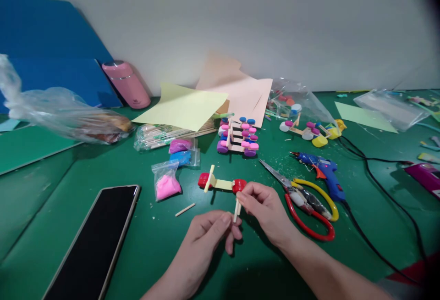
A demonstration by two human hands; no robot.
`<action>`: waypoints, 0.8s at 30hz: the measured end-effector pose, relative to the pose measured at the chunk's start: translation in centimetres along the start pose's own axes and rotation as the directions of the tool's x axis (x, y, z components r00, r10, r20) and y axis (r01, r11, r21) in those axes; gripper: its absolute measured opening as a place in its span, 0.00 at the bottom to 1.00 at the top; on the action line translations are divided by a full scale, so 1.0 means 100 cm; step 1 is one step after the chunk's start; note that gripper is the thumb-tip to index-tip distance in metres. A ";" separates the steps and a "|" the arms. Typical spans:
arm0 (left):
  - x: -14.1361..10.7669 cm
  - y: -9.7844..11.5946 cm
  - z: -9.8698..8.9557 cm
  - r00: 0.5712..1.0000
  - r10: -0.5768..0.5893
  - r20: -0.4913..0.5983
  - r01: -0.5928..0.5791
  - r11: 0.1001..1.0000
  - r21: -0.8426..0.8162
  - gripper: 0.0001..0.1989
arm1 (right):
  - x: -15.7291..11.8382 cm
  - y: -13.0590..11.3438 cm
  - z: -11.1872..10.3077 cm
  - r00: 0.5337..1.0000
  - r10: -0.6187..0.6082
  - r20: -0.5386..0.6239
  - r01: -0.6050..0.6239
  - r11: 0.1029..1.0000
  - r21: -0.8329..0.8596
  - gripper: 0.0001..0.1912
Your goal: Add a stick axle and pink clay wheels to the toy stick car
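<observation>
Two short pale wooden sticks [237, 210] are pinched upright between my hands. My right hand [263, 206] has thumb and forefinger closed on their upper part, just below a red wheel. My left hand [215, 231] holds their lower end between thumb and fingers. Right behind my fingers stands a small model with red wheels [223, 184], a pale flat bar and a crossing stick at its left end. A loose short stick [185, 209] lies on the green table to the left of my hands.
Scissors [302, 201] and a blue glue gun [325, 171] with its cord lie right. A phone [92, 245] lies left, near bags of pink clay [167, 186]. Behind are finished-looking models [239, 137], paper sheets [185, 105], bundled sticks [168, 136] and a pink bottle [127, 84].
</observation>
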State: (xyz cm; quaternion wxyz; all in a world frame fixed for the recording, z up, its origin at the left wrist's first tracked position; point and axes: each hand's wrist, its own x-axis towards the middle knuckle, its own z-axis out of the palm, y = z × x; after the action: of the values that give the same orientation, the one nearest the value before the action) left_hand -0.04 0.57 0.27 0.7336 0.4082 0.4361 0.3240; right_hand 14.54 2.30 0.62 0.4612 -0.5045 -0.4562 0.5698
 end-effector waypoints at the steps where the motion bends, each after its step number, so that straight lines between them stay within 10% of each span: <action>1: 0.000 0.000 0.000 1.000 -0.012 -0.003 0.012 1.000 -0.015 0.13 | 0.000 0.000 0.000 1.000 0.000 0.001 0.000 1.000 -0.001 0.15; 14: 0.002 0.001 -0.001 0.998 -0.034 -0.051 0.024 0.983 -0.184 0.11 | -0.002 0.000 0.002 0.989 0.018 0.150 -0.015 1.000 -0.020 0.16; 24: 0.003 -0.002 -0.005 1.000 0.001 -0.025 -0.002 1.000 -0.013 0.13 | -0.006 0.001 0.005 0.982 -0.046 0.183 0.066 0.992 -0.107 0.12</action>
State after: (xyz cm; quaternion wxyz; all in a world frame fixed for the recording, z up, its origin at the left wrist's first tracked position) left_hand -0.34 0.89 -0.11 0.7306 0.3996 0.4428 0.3324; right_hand 14.10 1.70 0.63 0.4045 -0.4629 -0.5417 0.5733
